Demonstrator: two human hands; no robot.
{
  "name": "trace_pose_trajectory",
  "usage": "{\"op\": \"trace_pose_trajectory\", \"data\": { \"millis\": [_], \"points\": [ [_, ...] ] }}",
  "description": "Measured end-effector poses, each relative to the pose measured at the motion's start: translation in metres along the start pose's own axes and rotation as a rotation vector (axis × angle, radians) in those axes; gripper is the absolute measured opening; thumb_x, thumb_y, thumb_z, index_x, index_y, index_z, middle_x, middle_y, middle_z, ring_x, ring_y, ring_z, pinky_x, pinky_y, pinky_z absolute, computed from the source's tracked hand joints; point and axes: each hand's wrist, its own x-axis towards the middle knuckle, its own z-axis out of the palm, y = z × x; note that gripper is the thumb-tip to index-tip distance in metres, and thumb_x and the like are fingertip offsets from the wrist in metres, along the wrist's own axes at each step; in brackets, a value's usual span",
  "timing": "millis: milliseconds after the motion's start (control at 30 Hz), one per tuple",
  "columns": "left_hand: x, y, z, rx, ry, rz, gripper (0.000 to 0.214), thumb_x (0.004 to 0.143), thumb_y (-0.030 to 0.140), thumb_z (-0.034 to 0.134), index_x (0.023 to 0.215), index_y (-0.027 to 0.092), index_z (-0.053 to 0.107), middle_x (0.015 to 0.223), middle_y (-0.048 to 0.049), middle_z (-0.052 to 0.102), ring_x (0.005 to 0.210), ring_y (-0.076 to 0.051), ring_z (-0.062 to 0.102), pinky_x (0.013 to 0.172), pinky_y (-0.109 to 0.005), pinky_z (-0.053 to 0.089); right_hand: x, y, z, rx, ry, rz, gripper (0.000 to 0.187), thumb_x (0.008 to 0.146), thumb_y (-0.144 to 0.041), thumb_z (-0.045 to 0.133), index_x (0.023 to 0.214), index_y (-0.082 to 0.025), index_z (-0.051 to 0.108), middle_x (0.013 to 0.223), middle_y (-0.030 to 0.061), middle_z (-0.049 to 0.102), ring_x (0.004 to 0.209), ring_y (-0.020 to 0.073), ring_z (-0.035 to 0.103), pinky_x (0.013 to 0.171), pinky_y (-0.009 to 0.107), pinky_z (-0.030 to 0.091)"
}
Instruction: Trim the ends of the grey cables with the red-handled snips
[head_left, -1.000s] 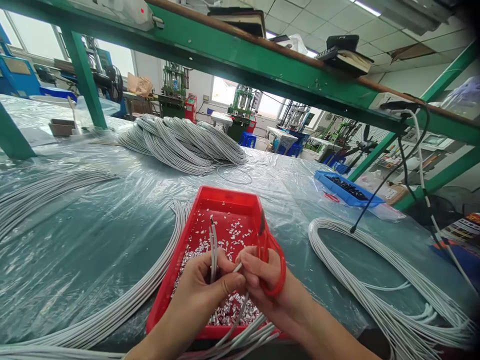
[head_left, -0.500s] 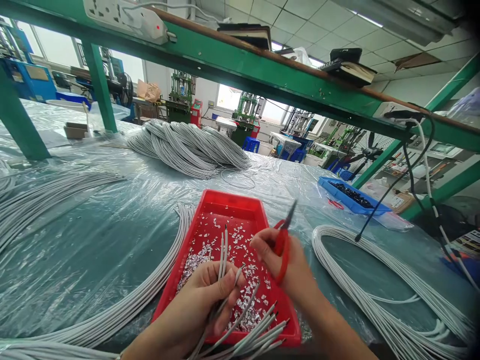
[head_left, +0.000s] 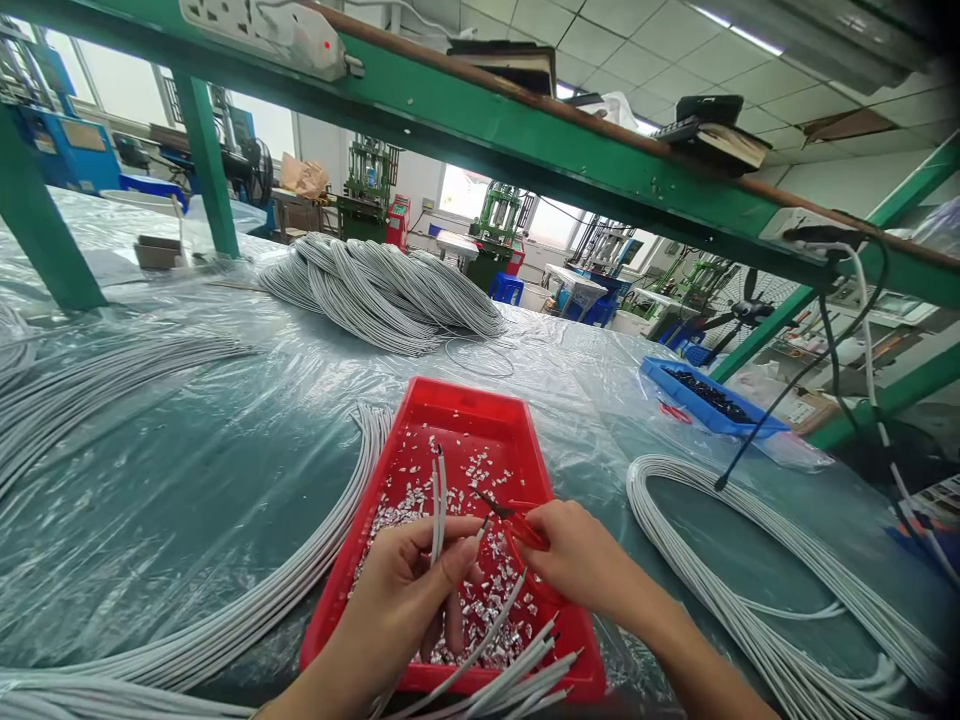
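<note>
My left hand [head_left: 420, 585] is closed around a few grey cables [head_left: 439, 500], pinching one cable end between thumb and forefinger. Two ends stand upright above the fingers. In my right hand [head_left: 574, 560] is a pair of red-handled scissors [head_left: 517, 530]; the blades are parted at the tip of the pinched cable. Both hands are over a red tray [head_left: 472, 395] strewn with small silvery scraps [head_left: 480, 480]. More cable ends [head_left: 525, 660] stick out across the tray's near edge, below my hands.
Bundled grey cables [head_left: 300, 570] curve along the left, and a coil [head_left: 697, 560] lies at right. A large cable heap [head_left: 390, 295] sits farther back. Right of it is a blue tray [head_left: 705, 395] of black parts. A green shelf beam [head_left: 480, 125] crosses above the table.
My right hand has turned the scissors from pointing up to pointing left and brought them to the pinched cable tip. The left hand has shifted slightly left with its cables.
</note>
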Motion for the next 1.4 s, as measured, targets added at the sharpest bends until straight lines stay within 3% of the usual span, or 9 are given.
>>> {"op": "trace_pose_trajectory", "data": {
  "millis": [67, 133, 333, 467, 533, 633, 1000, 1133, 1400],
  "points": [
    [-0.001, 0.002, 0.000, -0.006, 0.022, 0.019, 0.028, 0.078, 0.038, 0.065, 0.088, 0.012, 0.060, 0.047, 0.0028, 0.052, 0.033, -0.007, 0.043, 0.034, -0.015, 0.022, -0.002, -0.002, -0.004, 0.058, -0.012, -0.023, 0.012, 0.078, -0.024, 0.049, 0.072, -0.014, 0.047, 0.060, 0.0009, 0.047, 0.054, 0.0093, 0.035, 0.050, 0.022, 0.025],
    [-0.002, 0.003, -0.001, -0.014, 0.021, 0.041, 0.028, 0.078, 0.038, 0.066, 0.088, 0.013, 0.060, 0.056, 0.0020, 0.055, 0.032, -0.005, 0.042, 0.033, -0.015, 0.022, -0.008, -0.006, -0.007, 0.155, -0.036, -0.056, 0.027, 0.084, -0.033, 0.046, 0.103, -0.016, 0.041, 0.074, 0.0015, 0.052, 0.060, 0.0100, 0.041, 0.054, 0.021, 0.033],
    [-0.005, 0.005, -0.004, 0.023, -0.014, 0.075, 0.021, 0.085, 0.034, 0.058, 0.092, 0.015, 0.056, 0.060, 0.0023, 0.054, 0.032, -0.001, 0.038, 0.034, -0.014, 0.019, -0.041, -0.002, -0.009, 0.322, 0.003, -0.071, 0.038, 0.084, -0.048, 0.043, 0.098, -0.013, 0.050, 0.082, 0.0093, 0.055, 0.074, 0.0172, 0.052, 0.064, 0.026, 0.043],
    [-0.008, 0.005, -0.004, -0.010, -0.034, 0.078, 0.019, 0.085, 0.035, 0.058, 0.092, 0.016, 0.056, 0.060, 0.0046, 0.051, 0.031, 0.000, 0.036, 0.033, -0.014, 0.015, -0.063, 0.001, -0.010, 0.208, 0.001, -0.055, 0.079, 0.076, -0.053, 0.049, 0.138, -0.010, 0.024, 0.129, 0.0216, 0.038, 0.115, 0.0311, 0.040, 0.086, 0.039, 0.040],
    [-0.008, 0.004, -0.004, -0.001, -0.053, 0.067, 0.021, 0.085, 0.036, 0.058, 0.092, 0.016, 0.056, 0.057, 0.0060, 0.048, 0.031, -0.001, 0.034, 0.033, -0.014, 0.015, -0.070, -0.009, -0.012, 0.124, -0.111, 0.003, 0.085, 0.069, -0.051, 0.054, 0.136, -0.005, 0.028, 0.121, 0.0242, 0.044, 0.108, 0.0329, 0.045, 0.090, 0.044, 0.037],
    [-0.009, 0.004, -0.004, 0.079, -0.111, 0.052, 0.025, 0.085, 0.039, 0.056, 0.091, 0.015, 0.054, 0.048, 0.0086, 0.038, 0.032, -0.002, 0.030, 0.033, -0.015, 0.016, -0.074, -0.029, -0.013, 0.016, -0.243, 0.080, 0.060, 0.064, -0.045, 0.057, 0.113, -0.010, 0.052, 0.097, 0.0194, 0.056, 0.086, 0.0303, 0.053, 0.079, 0.045, 0.041],
    [-0.010, 0.002, -0.004, 0.154, -0.197, 0.024, 0.021, 0.087, 0.038, 0.053, 0.088, 0.017, 0.052, 0.046, 0.0083, 0.034, 0.035, -0.006, 0.025, 0.033, -0.016, 0.017, -0.075, -0.034, -0.022, 0.000, -0.389, 0.127, 0.049, 0.076, -0.055, 0.038, 0.108, -0.020, 0.050, 0.103, 0.0162, 0.053, 0.092, 0.0282, 0.051, 0.078, 0.043, 0.041],
    [-0.010, 0.006, -0.004, 0.178, -0.189, 0.003, 0.022, 0.086, 0.037, 0.054, 0.088, 0.016, 0.053, 0.047, 0.0081, 0.034, 0.037, -0.006, 0.025, 0.035, -0.016, 0.018, -0.075, -0.033, -0.023, -0.049, -0.411, 0.129, 0.055, 0.077, -0.058, 0.033, 0.114, -0.020, 0.048, 0.101, 0.0160, 0.054, 0.092, 0.0294, 0.052, 0.078, 0.046, 0.041],
    [-0.006, 0.004, -0.002, 0.038, -0.159, -0.031, 0.018, 0.084, 0.034, 0.060, 0.090, 0.017, 0.058, 0.051, 0.0070, 0.040, 0.035, -0.004, 0.029, 0.034, -0.016, 0.020, -0.070, -0.013, -0.017, 0.002, -0.296, 0.009, 0.038, 0.085, -0.043, 0.037, 0.115, -0.020, 0.044, 0.112, 0.0130, 0.050, 0.099, 0.0243, 0.050, 0.080, 0.037, 0.043]
  ]
}}
